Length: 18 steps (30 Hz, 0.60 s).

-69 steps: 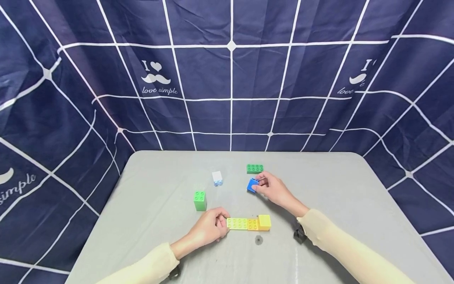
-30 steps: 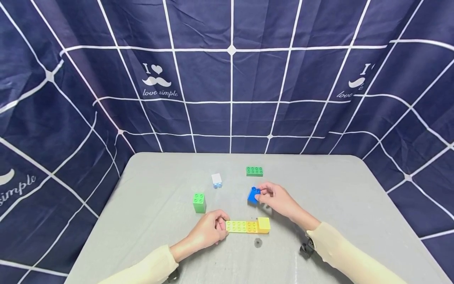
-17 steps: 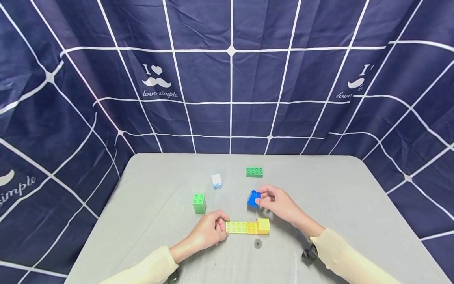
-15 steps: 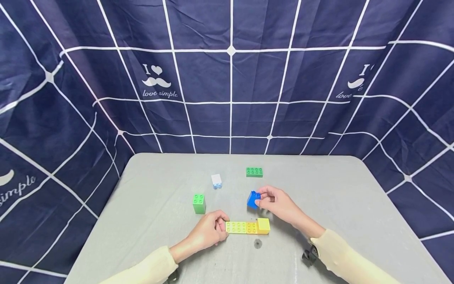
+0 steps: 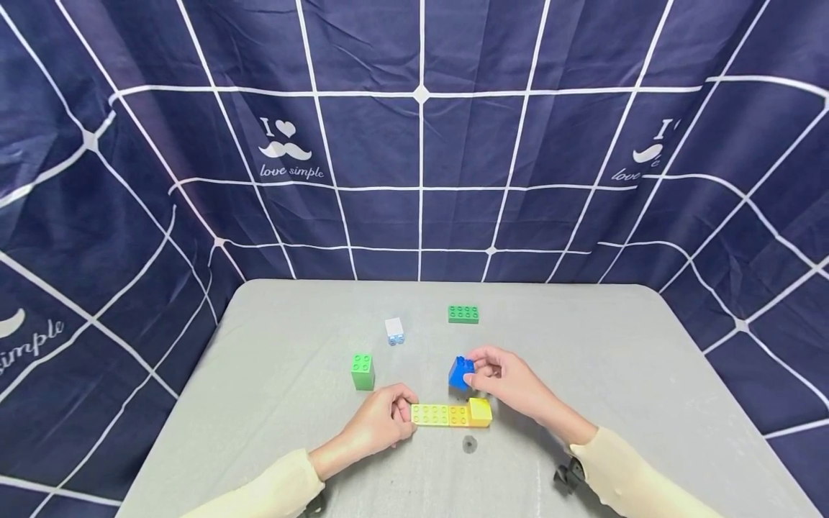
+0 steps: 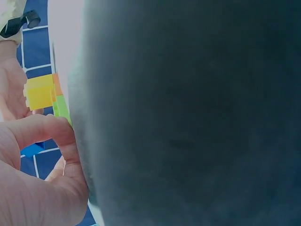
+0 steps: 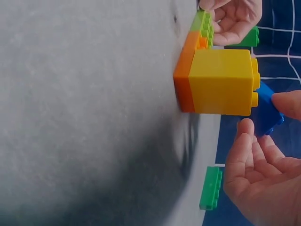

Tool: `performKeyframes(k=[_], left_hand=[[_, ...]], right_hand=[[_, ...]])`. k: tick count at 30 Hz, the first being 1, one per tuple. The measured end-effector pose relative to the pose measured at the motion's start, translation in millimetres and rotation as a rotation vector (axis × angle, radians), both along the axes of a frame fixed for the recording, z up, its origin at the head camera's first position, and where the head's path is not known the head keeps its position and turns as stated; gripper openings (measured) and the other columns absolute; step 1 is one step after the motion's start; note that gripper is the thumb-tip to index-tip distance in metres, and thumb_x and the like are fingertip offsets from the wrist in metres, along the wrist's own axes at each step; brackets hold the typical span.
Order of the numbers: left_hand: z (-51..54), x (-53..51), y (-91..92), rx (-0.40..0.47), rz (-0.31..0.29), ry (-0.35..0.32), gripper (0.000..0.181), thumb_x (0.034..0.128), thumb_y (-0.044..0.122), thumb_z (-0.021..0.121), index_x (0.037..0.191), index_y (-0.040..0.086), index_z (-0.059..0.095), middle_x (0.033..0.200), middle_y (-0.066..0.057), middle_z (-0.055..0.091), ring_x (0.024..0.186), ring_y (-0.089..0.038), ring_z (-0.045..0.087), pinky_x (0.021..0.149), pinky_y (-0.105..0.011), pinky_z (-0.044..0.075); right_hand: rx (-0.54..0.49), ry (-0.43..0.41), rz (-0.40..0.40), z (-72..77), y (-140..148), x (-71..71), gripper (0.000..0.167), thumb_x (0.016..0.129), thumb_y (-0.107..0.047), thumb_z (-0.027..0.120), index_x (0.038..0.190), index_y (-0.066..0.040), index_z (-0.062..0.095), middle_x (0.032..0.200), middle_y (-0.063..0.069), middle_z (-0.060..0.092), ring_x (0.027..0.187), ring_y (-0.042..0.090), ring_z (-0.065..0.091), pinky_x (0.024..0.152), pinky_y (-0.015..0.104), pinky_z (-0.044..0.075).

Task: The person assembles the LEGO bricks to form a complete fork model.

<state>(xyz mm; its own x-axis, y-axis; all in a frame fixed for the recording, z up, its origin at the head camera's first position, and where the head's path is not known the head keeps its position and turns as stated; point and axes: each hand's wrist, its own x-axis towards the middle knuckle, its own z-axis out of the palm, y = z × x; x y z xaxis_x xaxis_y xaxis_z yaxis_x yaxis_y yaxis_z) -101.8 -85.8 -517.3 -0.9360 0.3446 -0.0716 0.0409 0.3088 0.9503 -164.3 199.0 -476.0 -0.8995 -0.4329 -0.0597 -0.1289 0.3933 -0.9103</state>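
Note:
My right hand (image 5: 512, 381) pinches a blue brick (image 5: 460, 374) between thumb and fingers. Studs point upward on it, and one side looks slanted in the right wrist view. It hovers just behind a yellow brick (image 5: 480, 411), which has studs on top (image 7: 255, 89). That brick sits on the right end of a low row, on an orange brick (image 5: 458, 415). Joined at the left is a lime-green brick (image 5: 430, 414). At the row's left end, my left hand (image 5: 381, 416) grips the lime brick's edge; its fingertips are partly hidden.
A tall green brick (image 5: 363, 374) stands behind my left hand. Farther back are a white and light-blue brick (image 5: 394, 331) and a flat dark green brick (image 5: 463, 314). The grey table (image 5: 291, 338) ends at a navy curtain (image 5: 369, 223).
My right hand has carried the blue brick toward me, from near the dark green brick to just behind the yellow one, turning it on the way. My left hand keeps its hold.

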Motion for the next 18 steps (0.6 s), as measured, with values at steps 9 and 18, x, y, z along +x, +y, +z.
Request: performKeyframes(k=[9,18], left_hand=[[0.3,0.0,-0.6,-0.006,-0.004,0.001,0.029,0.0835,-0.014,0.077,0.109,-0.001,0.068,0.075,-0.001,0.06,0.052,-0.011,0.054,0.047,-0.021,0.043],[1.1,-0.1,-0.4,-0.007,-0.005,0.005,0.029,0.0834,-0.013,0.077,0.108,-0.001,0.068,0.075,-0.001,0.06,0.052,-0.011,0.054,0.046,-0.021,0.044]], right_hand=[[-0.005,0.033,0.046,2.4,-4,6.8,0.033,0.094,-0.009,0.081,0.121,0.005,0.068,0.095,0.006,0.064,0.086,0.018,0.06,0.075,0.024,0.051],[0.028,0.07,0.069,0.2,-5,14.2,0.032,0.092,-0.013,0.083,0.119,0.0,0.071,0.096,0.002,0.069,0.086,0.016,0.063,0.075,0.026,0.053]])
